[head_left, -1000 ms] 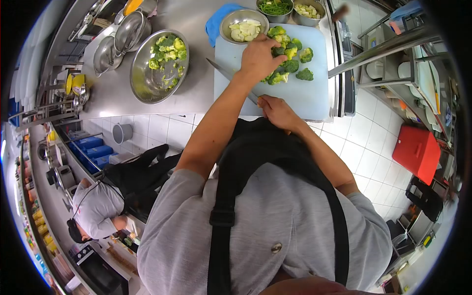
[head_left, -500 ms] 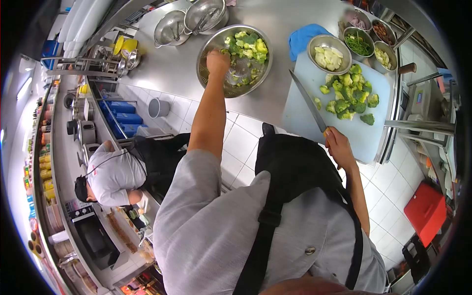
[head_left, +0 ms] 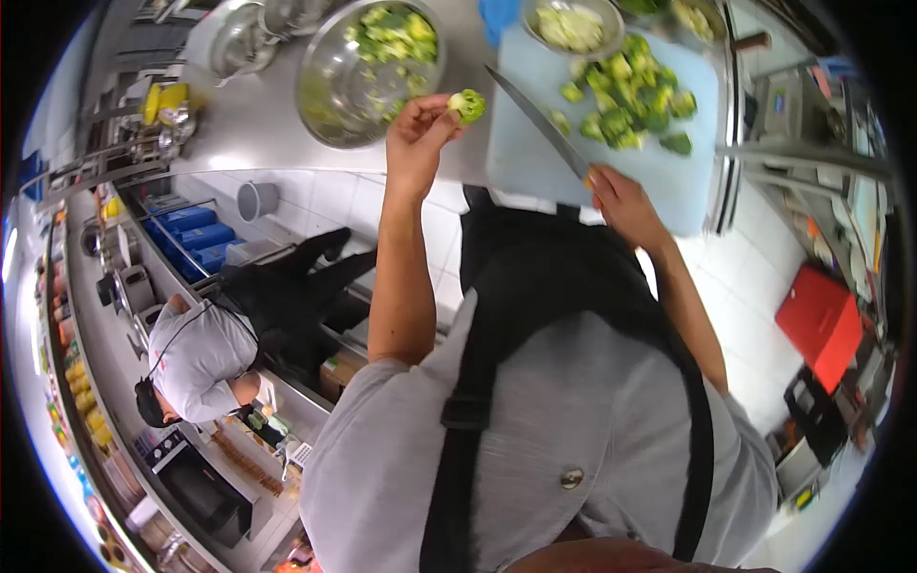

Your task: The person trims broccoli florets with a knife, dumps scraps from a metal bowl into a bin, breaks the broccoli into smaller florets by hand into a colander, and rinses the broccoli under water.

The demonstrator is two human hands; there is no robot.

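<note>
Pinched in the fingers of my left hand [head_left: 420, 138] is a green broccoli floret [head_left: 467, 106], held up between the metal colander and the cutting board. My right hand [head_left: 626, 202] grips the handle of a long kitchen knife [head_left: 540, 124], its blade pointing away to the upper left over the board. Cut broccoli pieces [head_left: 630, 95] lie heaped on the pale blue cutting board [head_left: 535, 167]. More broccoli [head_left: 394, 40] sits along the far right side of the colander [head_left: 320, 95].
A metal bowl of pale slices [head_left: 571, 27] stands at the board's far edge, with other ingredient bowls beside it. A blue cloth [head_left: 499, 17] lies near it. Metal strainers [head_left: 234, 43] stand at far left. Another person [head_left: 205, 349] works at the left counter.
My left hand has come out of the colander and moved right, lifting a broccoli floret. My right hand still holds the knife over the board. The whole view has shifted.
</note>
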